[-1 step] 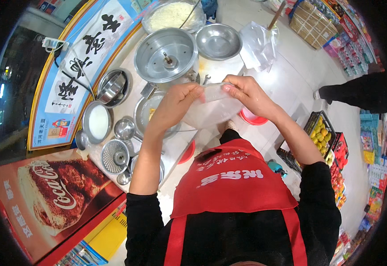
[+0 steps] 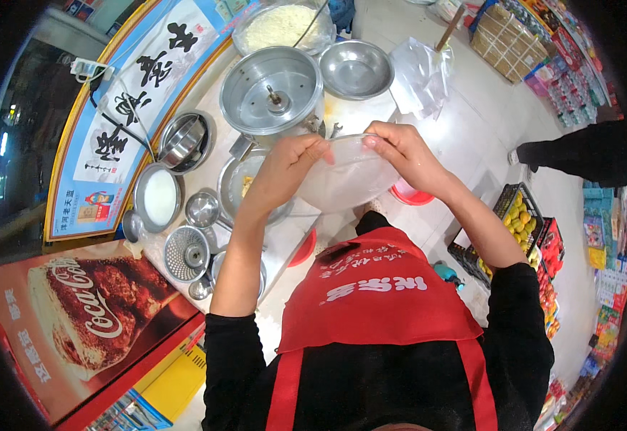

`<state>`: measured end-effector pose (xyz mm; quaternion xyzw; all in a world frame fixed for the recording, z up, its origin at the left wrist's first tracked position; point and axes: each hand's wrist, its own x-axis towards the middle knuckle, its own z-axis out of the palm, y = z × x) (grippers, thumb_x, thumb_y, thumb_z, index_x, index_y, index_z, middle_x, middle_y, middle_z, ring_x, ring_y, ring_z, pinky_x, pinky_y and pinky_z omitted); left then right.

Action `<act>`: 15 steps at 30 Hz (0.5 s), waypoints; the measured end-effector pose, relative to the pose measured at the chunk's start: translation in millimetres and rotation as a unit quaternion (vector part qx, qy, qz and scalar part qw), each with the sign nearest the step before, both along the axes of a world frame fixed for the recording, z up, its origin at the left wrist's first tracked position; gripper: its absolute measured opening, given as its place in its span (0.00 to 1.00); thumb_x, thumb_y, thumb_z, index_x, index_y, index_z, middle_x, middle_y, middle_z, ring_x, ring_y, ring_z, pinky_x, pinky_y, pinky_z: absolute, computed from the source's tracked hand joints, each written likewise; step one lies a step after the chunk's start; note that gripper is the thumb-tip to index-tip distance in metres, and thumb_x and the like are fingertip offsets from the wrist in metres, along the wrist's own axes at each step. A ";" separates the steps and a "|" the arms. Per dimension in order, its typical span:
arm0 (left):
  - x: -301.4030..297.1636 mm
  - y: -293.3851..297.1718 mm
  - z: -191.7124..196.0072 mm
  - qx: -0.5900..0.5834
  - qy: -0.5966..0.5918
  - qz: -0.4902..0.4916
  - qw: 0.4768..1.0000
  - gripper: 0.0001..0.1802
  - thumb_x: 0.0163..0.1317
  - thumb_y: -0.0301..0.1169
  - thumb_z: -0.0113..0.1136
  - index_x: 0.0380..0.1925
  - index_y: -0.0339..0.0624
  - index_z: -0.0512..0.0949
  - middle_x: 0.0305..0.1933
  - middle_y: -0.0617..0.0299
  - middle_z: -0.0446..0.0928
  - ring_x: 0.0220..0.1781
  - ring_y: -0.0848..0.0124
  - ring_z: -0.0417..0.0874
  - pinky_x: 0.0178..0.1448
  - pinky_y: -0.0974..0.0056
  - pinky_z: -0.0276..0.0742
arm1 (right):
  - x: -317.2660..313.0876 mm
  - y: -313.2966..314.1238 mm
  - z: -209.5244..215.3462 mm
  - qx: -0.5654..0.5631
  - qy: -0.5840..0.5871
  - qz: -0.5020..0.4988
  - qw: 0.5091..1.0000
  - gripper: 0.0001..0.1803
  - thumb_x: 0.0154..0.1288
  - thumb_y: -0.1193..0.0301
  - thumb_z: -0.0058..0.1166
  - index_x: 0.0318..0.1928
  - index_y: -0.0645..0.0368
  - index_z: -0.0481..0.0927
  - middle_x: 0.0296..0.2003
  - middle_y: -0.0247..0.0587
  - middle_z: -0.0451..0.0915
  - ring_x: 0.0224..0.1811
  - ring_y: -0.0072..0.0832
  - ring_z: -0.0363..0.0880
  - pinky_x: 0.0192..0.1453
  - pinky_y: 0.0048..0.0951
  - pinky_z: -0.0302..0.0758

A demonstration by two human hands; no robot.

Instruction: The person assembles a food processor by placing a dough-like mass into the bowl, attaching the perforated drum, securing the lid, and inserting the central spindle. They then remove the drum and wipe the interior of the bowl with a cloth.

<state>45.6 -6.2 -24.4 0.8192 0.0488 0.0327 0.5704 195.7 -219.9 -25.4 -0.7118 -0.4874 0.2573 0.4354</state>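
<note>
Between my two hands hangs a thin, translucent whitish sheet or bag (image 2: 349, 176) with a rounded lower edge. My left hand (image 2: 295, 165) pinches its upper left edge between thumb and fingers. Its upper right edge is pinched by my right hand (image 2: 400, 149). Both hands are raised over the near edge of the white table. Beyond them stands a round metal machine (image 2: 270, 57) with an open tub and a central spindle. A metal basin (image 2: 225, 188) with something yellowish in it sits partly behind my left hand.
Left on the table are a bowl of white liquid (image 2: 160, 197), a perforated strainer (image 2: 186, 253) and a small metal bowl (image 2: 202, 209). An empty metal basin (image 2: 356, 68) and clear plastic bags (image 2: 423, 72) lie far right. A fruit crate (image 2: 518, 219) stands on the floor. Another person's dark-clothed leg (image 2: 579, 154) shows at right.
The folded band along the sheet's upper edge between my hands has opened out, so the piece looks smoother and rounder. My hands have barely moved.
</note>
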 end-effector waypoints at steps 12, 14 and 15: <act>-24.7 -31.0 -20.9 0.022 0.025 -0.041 0.999 0.22 0.73 0.42 0.45 0.27 0.33 0.71 0.20 0.54 0.69 0.24 0.62 0.69 0.34 0.59 0.68 | -18.2 -1.4 23.4 -0.104 -0.160 0.097 0.977 0.08 0.70 0.70 0.46 0.37 0.63 0.73 0.24 0.59 0.76 0.29 0.55 0.78 0.34 0.49 0.73; -17.6 -37.1 -18.9 0.062 0.031 -0.053 0.996 0.23 0.73 0.43 0.46 0.27 0.32 0.71 0.21 0.50 0.70 0.24 0.58 0.70 0.34 0.58 0.68 | -30.1 6.8 19.5 -0.113 -0.182 0.113 0.970 0.07 0.68 0.71 0.47 0.36 0.63 0.74 0.22 0.59 0.77 0.28 0.56 0.78 0.33 0.50 0.74; -14.4 -36.8 -17.3 0.077 0.019 -0.039 0.996 0.26 0.73 0.45 0.46 0.27 0.32 0.72 0.21 0.50 0.71 0.25 0.57 0.71 0.34 0.58 0.69 | -32.6 11.5 19.0 -0.119 -0.189 0.095 0.970 0.07 0.66 0.72 0.48 0.36 0.63 0.74 0.21 0.59 0.77 0.26 0.56 0.78 0.31 0.50 0.74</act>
